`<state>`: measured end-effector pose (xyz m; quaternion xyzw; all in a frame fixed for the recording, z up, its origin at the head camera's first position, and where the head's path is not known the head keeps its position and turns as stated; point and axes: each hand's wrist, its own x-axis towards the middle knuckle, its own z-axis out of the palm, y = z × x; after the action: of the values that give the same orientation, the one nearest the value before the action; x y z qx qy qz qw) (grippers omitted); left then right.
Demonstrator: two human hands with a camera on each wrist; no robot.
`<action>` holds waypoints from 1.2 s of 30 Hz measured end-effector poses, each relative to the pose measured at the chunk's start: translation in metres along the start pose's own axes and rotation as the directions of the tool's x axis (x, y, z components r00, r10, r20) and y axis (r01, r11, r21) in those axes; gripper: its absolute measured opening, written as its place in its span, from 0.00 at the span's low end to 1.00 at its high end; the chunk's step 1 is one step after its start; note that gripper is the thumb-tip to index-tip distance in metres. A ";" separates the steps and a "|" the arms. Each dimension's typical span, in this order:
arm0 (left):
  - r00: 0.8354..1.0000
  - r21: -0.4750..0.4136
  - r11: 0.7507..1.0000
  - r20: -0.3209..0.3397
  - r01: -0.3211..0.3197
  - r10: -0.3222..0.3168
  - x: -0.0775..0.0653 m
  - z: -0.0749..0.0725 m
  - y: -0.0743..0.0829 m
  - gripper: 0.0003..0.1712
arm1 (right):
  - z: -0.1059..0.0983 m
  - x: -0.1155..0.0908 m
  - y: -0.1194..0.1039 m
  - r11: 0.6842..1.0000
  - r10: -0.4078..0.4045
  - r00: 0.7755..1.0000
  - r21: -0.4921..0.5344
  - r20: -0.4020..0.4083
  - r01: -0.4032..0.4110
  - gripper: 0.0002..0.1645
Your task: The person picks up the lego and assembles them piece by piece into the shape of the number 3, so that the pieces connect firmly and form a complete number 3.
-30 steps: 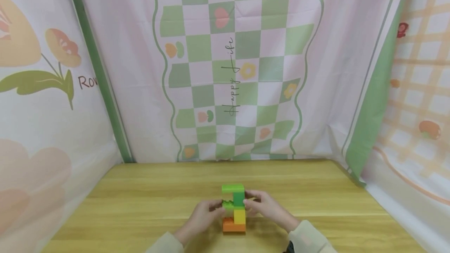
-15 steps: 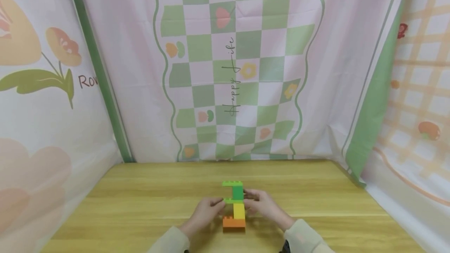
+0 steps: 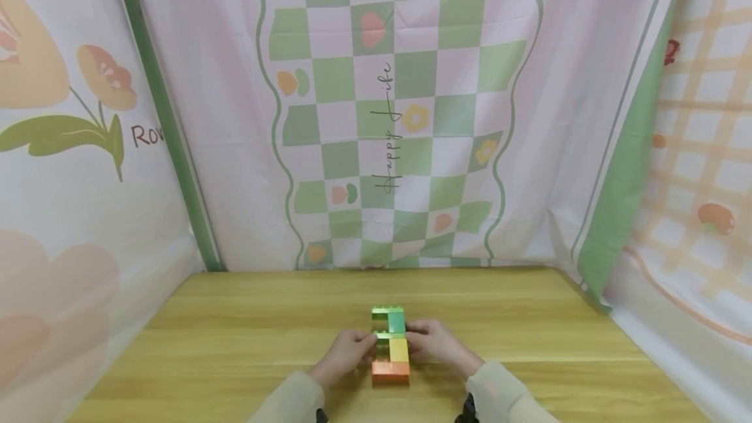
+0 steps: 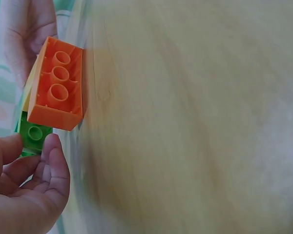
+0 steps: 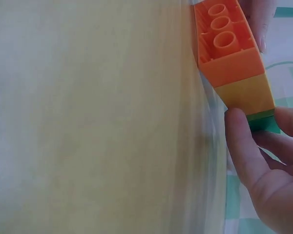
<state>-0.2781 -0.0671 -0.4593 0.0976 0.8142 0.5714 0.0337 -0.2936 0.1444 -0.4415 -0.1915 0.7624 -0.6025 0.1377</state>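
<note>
A joined stack of toy building bricks (image 3: 398, 350) is held upright between the two hands. From the bottom it has an orange brick (image 4: 58, 83), a yellow one (image 5: 246, 95), a thin light green one, a dark green one (image 3: 396, 322) and a light green top (image 3: 386, 310). The orange brick's hollow underside with its tubes shows in both wrist views. My left hand (image 3: 348, 352) pinches the lower light green brick's left end between thumb and fingers. With thumb and fingers, my right hand (image 3: 436, 343) grips the stack's right side around the yellow and green joint.
Under the hands lies a wood-grain table (image 3: 264, 305). A checkered printed cloth (image 3: 411, 149) hangs behind its far edge. More patterned cloths hang at the left (image 3: 76, 201) and right (image 3: 693, 168).
The stack has tilted so the top studs come into view, and its orange base sits slightly higher in the head view. Both hands have shifted slightly and still hold the stack.
</note>
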 end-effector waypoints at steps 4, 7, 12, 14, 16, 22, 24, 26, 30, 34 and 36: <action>0.999 -0.025 0.998 0.009 0.051 -0.051 0.001 0.002 0.000 0.14 | 0.000 0.002 0.001 1.000 0.030 1.000 -0.008 -0.003 -0.030 0.25; 0.997 -0.027 0.997 0.019 0.075 -0.075 0.001 0.002 0.001 0.15 | -0.001 0.002 -0.001 0.998 0.065 0.998 -0.021 -0.003 -0.065 0.25; 0.996 -0.026 0.996 0.019 0.087 -0.087 0.003 0.003 0.000 0.16 | 0.000 0.002 -0.003 0.994 0.100 0.995 -0.038 0.002 -0.100 0.25; 0.996 -0.031 0.995 0.017 0.090 -0.090 0.003 0.004 -0.001 0.15 | 0.001 0.002 -0.004 0.993 0.107 0.994 -0.041 0.007 -0.106 0.25; 0.995 -0.033 0.995 0.015 0.096 -0.095 0.004 0.004 -0.002 0.15 | 0.001 0.002 -0.004 0.992 0.116 0.993 -0.049 0.008 -0.115 0.25; 0.993 -0.028 0.992 0.014 0.119 -0.119 0.005 0.005 -0.003 0.15 | 0.001 0.005 -0.002 0.989 0.128 0.992 -0.071 0.006 -0.127 0.24; 0.992 -0.020 0.992 0.017 0.126 -0.126 0.005 0.005 -0.003 0.15 | 0.001 0.005 -0.001 0.988 0.136 0.991 -0.076 0.002 -0.135 0.24; 0.991 -0.011 0.991 0.020 0.130 -0.130 0.005 0.005 -0.002 0.15 | 0.000 0.006 0.000 0.986 0.145 0.989 -0.079 0.002 -0.144 0.24; 0.991 0.010 0.991 0.025 0.132 -0.132 0.004 0.004 0.000 0.15 | 0.000 0.007 -0.001 0.984 0.164 0.986 -0.078 0.003 -0.163 0.23; 0.988 0.036 0.988 0.035 0.148 -0.149 0.004 0.003 0.004 0.15 | 0.000 0.008 -0.002 0.983 0.170 0.985 -0.076 0.004 -0.169 0.23; 0.988 0.039 0.988 0.046 0.149 -0.151 0.005 0.002 0.003 0.15 | 0.000 0.008 -0.002 0.983 0.167 0.986 -0.075 0.006 -0.166 0.23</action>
<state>-0.2823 -0.0632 -0.4570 0.0506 0.8281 0.5502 0.0946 -0.3003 0.1407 -0.4391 -0.1358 0.7968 -0.5589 0.1851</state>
